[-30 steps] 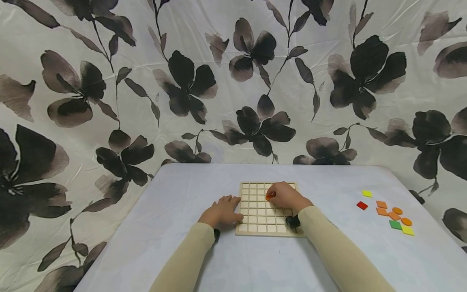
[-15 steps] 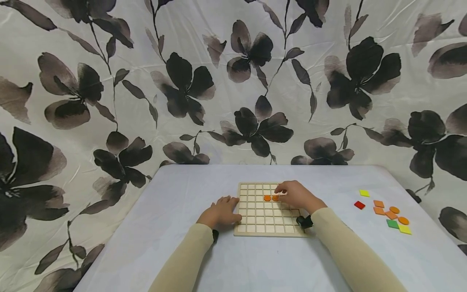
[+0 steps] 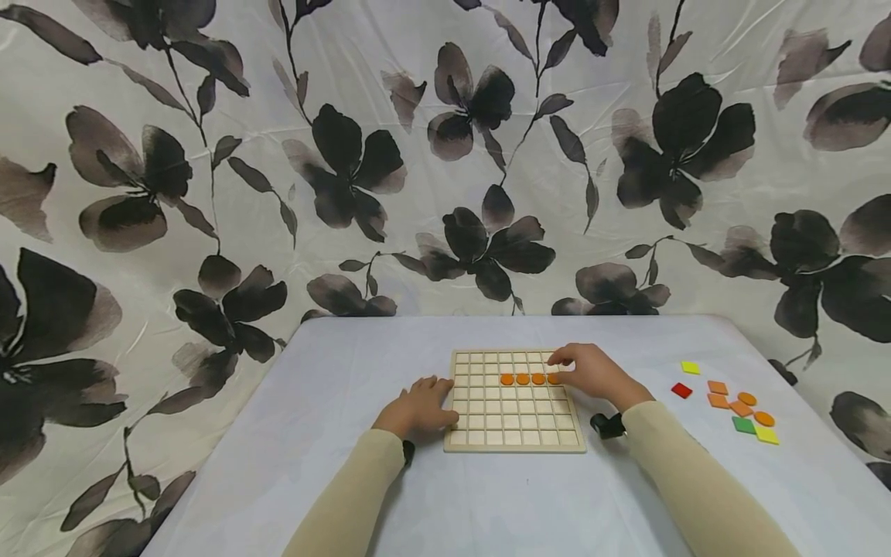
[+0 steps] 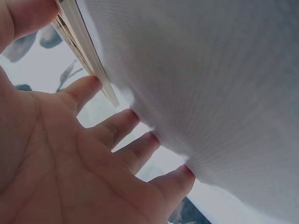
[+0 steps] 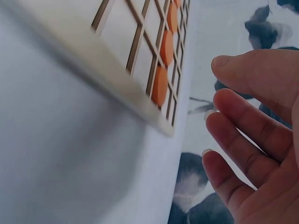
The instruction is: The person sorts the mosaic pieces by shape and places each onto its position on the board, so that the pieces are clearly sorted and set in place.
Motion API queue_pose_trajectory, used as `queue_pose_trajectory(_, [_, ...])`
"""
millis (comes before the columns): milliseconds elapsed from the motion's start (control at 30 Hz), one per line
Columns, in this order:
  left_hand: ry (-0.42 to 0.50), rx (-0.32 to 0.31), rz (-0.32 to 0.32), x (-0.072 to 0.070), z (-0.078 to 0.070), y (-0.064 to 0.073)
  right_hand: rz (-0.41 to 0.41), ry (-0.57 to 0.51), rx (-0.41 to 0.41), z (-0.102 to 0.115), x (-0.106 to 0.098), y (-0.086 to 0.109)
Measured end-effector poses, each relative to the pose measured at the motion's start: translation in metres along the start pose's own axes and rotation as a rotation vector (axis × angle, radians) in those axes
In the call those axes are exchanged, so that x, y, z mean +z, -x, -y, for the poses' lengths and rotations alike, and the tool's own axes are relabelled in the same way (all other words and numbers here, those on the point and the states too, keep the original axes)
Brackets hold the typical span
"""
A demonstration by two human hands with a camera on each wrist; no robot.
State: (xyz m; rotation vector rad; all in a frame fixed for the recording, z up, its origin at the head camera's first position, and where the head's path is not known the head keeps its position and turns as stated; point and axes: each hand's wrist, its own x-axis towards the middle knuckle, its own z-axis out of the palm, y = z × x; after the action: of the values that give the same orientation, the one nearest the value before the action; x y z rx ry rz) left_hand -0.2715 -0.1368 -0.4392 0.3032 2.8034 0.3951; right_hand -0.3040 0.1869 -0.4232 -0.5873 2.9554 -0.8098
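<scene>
A pale wooden grid board (image 3: 515, 422) lies on the white table. One of its rows holds several round orange discs (image 3: 523, 379), running toward the right edge. My left hand (image 3: 420, 406) rests at the board's left edge with fingers spread; in the left wrist view its index fingertip and thumb touch the rim (image 4: 88, 51). Over the board's upper right edge is my right hand (image 3: 592, 374), partly covering the last disc. The right wrist view shows its fingers (image 5: 247, 154) loosely bent and holding nothing, apart from the nearest orange disc (image 5: 160, 86).
To the right lie loose pieces: yellow squares (image 3: 690, 367), a red square (image 3: 681, 391), orange squares (image 3: 718, 401), orange discs (image 3: 764, 418) and a green piece (image 3: 743, 425). A floral cloth (image 3: 418, 255) hangs behind the table (image 3: 362, 348).
My right hand has moved rightward along the row, uncovering more orange discs on the board. The left hand has stayed at the board's left edge. The whole view has shifted slightly.
</scene>
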Motion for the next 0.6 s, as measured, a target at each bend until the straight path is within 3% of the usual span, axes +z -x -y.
queue_pose_trajectory(600, [0.003, 0.003, -0.003, 0.001, 0.002, -0.001, -0.036, 0.024, 0.064, -0.03, -0.032, 0.033])
